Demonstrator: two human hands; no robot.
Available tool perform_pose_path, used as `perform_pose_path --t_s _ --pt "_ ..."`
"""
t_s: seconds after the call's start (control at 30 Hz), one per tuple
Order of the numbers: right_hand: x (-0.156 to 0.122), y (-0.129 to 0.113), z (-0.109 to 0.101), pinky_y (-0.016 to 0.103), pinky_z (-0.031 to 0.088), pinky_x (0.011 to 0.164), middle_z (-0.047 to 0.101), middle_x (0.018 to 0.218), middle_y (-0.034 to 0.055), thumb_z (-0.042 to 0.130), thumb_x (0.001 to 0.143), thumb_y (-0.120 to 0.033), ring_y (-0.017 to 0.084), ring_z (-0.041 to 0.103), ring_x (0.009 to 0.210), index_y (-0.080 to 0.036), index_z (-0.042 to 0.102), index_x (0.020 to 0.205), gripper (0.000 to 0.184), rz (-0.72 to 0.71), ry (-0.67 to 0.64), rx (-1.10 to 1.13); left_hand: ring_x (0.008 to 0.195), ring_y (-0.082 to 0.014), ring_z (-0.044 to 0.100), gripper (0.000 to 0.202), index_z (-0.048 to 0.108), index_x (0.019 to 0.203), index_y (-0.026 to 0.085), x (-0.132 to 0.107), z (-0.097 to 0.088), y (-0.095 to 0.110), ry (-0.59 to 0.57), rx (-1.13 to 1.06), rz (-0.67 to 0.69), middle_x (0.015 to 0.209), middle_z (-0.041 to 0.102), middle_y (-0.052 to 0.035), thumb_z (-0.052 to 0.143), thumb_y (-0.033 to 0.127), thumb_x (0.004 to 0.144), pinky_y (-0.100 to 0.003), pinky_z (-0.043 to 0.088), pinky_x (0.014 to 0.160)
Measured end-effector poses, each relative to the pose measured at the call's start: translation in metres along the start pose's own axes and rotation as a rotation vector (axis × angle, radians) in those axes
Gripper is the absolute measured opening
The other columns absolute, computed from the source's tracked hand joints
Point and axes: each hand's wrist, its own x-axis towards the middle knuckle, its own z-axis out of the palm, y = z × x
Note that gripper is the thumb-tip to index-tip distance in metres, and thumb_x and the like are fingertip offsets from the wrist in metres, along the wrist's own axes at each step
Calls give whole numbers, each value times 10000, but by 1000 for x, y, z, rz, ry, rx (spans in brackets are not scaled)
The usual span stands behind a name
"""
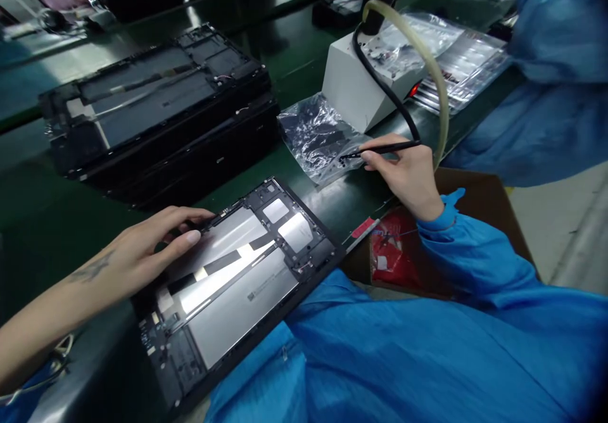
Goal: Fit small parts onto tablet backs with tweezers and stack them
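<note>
Here's the opened tablet (247,309), insides facing up at the bench's near edge, and the left hand (147,246) has it by the far side, thumb over the top, fingers along the rim. Over to the right hand (411,173): a tight pinch on a slim black pen tool (392,148), its tip down among small dark pieces (342,161) on a clear plastic bag (318,132)! A black cable (384,87) meets the pen's rear. Behind the bag, a white box (344,81) glows red; left of it, stacked black housings (156,106) on the green bench (299,59). Far right, a co-worker's blue clothing (555,106).
</note>
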Motion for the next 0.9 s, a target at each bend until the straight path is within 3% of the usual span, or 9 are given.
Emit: perform_pose_path --t_s 0.1,0.2,0.3,0.4,0.5,0.57,0.73,0.83,0.9 --pt "2 0 1 248 633 640 750 965 28 778 898 -375 126 695 688 -197 795 967 192 11 5 9 1111 -218 701 322 560 1290 592 -8 -8 -2 4 56 21 1306 682 154 501 566 975 -260 565 741" --pt "1 -3 2 266 648 658 751 932 23 792 881 -421 139 706 695 -196 796 934 231 14 31 82 1019 -225 711 309 540 1277 598 -9 -18 13 126 156 125 1230 699 141 488 573 974 -267 526 627" --pt "-10 -9 -5 292 664 695 741 862 12 804 875 -439 152 724 713 -196 786 918 247 33 110 191 1039 -256 678 305 585 1270 480 8 -24 57 226 275 365 1167 707 63 448 537 1003 -361 557 777" --pt "-32 -15 -28 290 666 672 733 812 7 819 875 -416 150 728 680 -201 783 915 221 72 203 304 1085 -273 654 327 648 1217 310 51 -14 120 191 358 662 1182 697 -42 395 426 1047 -416 546 884" --pt "-58 -17 -60 291 671 668 736 828 12 819 879 -399 155 739 695 -210 793 920 196 85 338 400 1037 -253 682 308 678 1143 215 108 24 194 23 274 913 1124 711 -85 403 285 1025 -410 556 911" --pt "-74 -12 -84 302 675 687 735 828 18 846 851 -386 166 744 710 -208 802 903 191 56 514 438 1064 -225 702 268 663 1164 194 142 63 249 -106 35 964 1149 732 -76 462 235 992 -399 560 990" --pt "-97 27 -142 295 669 781 715 797 -7 901 761 -449 150 726 728 -255 788 870 250 35 878 631 1487 -175 472 579 303 1572 137 178 152 376 -562 -598 648 1625 439 -169 454 156 1014 -329 468 1175" --pt "-97 59 -170 310 649 911 714 757 -22 886 751 -508 154 733 801 -292 761 823 259 100 915 769 1536 -95 380 599 184 1627 191 170 174 412 -612 -661 676 1681 361 -90 335 127 1051 -260 411 1215" --pt "-94 74 -183 315 627 974 734 776 -15 886 761 -479 160 736 842 -298 739 764 233 143 926 845 1548 -78 351 639 147 1636 228 160 173 409 -629 -687 703 1706 311 -58 313 89 1035 -254 370 1253"
